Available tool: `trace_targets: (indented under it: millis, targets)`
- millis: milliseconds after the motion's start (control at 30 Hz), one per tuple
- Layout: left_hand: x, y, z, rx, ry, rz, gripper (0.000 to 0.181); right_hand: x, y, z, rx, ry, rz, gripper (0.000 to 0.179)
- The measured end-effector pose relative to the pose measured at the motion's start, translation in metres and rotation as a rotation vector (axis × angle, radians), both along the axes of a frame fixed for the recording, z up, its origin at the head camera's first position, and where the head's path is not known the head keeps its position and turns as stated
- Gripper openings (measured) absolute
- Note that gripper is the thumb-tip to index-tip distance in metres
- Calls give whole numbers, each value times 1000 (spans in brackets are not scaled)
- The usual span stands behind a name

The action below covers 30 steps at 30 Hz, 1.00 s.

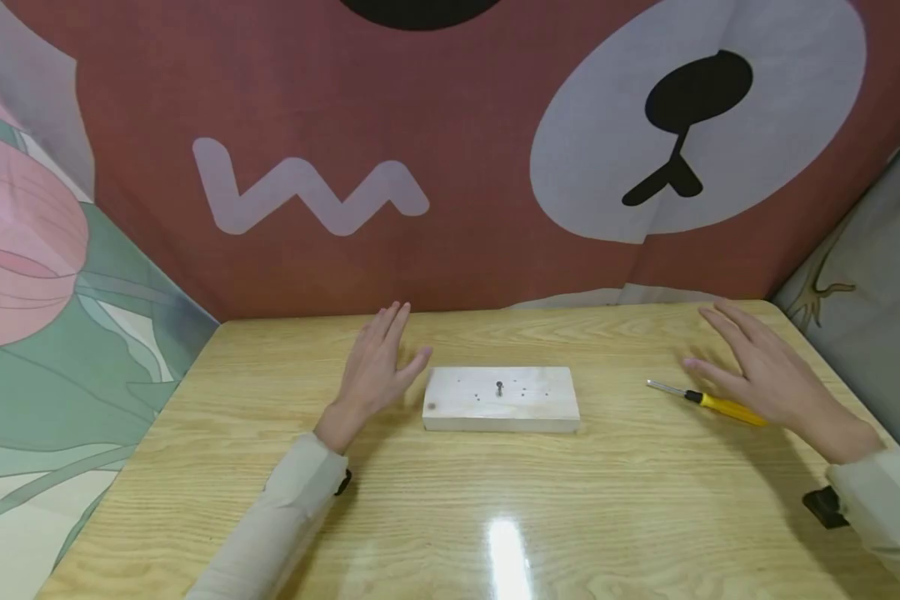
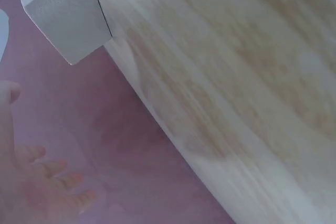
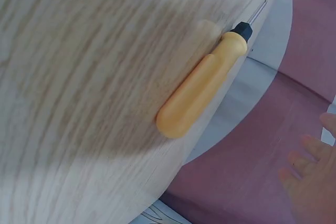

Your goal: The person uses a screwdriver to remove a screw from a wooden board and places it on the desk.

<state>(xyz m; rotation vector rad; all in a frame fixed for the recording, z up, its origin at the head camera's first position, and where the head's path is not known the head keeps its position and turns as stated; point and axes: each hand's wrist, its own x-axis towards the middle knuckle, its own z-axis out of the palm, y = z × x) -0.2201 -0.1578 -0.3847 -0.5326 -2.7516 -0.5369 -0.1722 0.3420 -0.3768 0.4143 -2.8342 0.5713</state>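
Observation:
A pale wooden block [image 1: 450, 404] lies on the table with a screw [image 1: 499, 387] standing up from its top and several small holes around it. My left hand [image 1: 375, 362], fingers straight and thumb spread, is just left of the block and holds nothing. In the left wrist view the block's end [image 2: 71, 19] shows at the top, above the left hand [image 2: 44, 182]. Over on the right lies a screwdriver [image 1: 731, 409] with a yellow handle, black collar and metal shaft pointing left. Beside and partly above its handle, my right hand [image 1: 768, 375] is extended, holding nothing.
The wood-grain table [image 1: 450, 517] ends at a back edge against a printed cloth [image 1: 307, 275] with a cartoon face. More printed cloth hangs at the left [image 1: 120, 333] and right [image 1: 877, 275] sides. A dark wrist device [image 1: 825, 507] sits under the right sleeve.

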Motion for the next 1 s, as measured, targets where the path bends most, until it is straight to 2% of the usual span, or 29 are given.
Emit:
trace_targets:
  millis: [300, 600, 833, 1000]
  targets:
    - [6, 1, 2, 0, -15, -30, 74, 6, 1, -5, -1, -61, 1, 83]
    - [12, 3, 1, 8, -20, -66, 75, 10, 0, -10, 1, -76, 15, 82]
    - [15, 4, -1, -20, 18, -102, 74, 13, 3, -13, -12, -118, 24, 86]
    - [16, 4, -1, -33, 25, -129, 74, 15, 5, -14, -8, -155, 27, 77]
